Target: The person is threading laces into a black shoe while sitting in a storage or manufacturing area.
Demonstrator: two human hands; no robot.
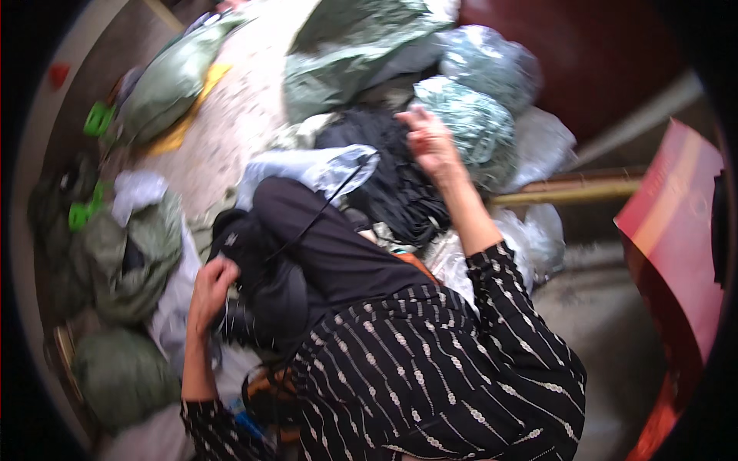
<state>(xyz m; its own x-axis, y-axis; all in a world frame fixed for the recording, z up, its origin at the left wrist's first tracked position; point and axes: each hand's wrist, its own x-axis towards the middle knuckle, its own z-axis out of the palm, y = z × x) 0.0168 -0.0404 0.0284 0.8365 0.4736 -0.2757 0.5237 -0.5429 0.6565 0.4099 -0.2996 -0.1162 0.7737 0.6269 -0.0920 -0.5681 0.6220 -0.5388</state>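
Head view. We found the left hand [212, 283] at about 8 o'clock from centre, fingers curled shut on the edge of a black garment [338, 246]. The garment lay across the person's lap at centre, and a thin black cord [323, 211] ran diagonally over it toward 1 o'clock. Directly beneath the left hand we noted further black fabric bunched up; its exact form was blurred.

We found the right hand [429, 142] at about 12 o'clock, just above centre, raised over a heap of dark cloth [392, 180]. Its fingers were bent and touching the top of the heap; we could not tell whether they gripped any of it. Both forearms wore a black sleeve with white dashed stripes [430, 361], which filled the 6 o'clock area.

A clear plastic bag [311, 165] lay just beside the garment at 11 o'clock. Bundles wrapped in teal patterned material [473, 123] sat at 1 o'clock, touching the dark heap. Green sacks [169, 81] lay at 10 o'clock, and more green sacks [127, 253] at 9 o'clock. Bright green plastic pieces [98, 119] showed at the 10 o'clock rim. A red panel [676, 230] stood at 3 o'clock, with a yellowish bar [569, 190] between it and the bundles. The speckled floor [231, 115] was visible between the sacks.
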